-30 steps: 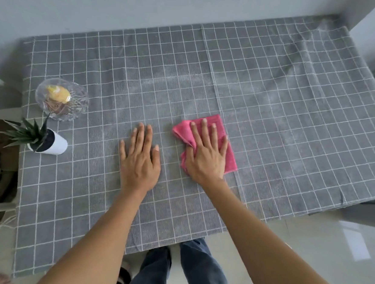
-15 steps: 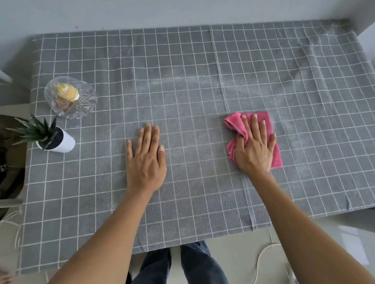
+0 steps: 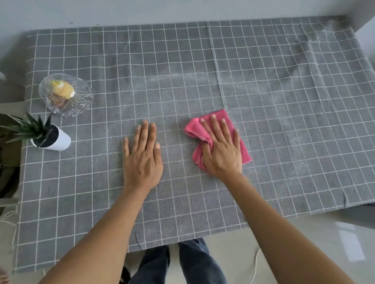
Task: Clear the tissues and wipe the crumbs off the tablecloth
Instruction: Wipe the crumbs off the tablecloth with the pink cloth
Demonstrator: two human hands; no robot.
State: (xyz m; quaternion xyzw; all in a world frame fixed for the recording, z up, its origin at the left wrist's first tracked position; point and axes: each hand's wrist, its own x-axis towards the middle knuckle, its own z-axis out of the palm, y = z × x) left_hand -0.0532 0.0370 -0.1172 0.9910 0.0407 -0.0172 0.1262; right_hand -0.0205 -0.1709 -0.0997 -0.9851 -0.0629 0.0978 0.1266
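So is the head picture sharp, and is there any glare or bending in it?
Head view: hands and pink cloth sharp; wide lens bows the tablecloth edges; window glare on the floor; glass dish glints.

A single head-worn wide-angle view looks steeply down and forward from above the near edge of the tablecloth [image 3: 267, 87], close enough that both forearms fill the bottom; the whole tablecloth shows, with the wall beyond its far edge and floor below its near edge
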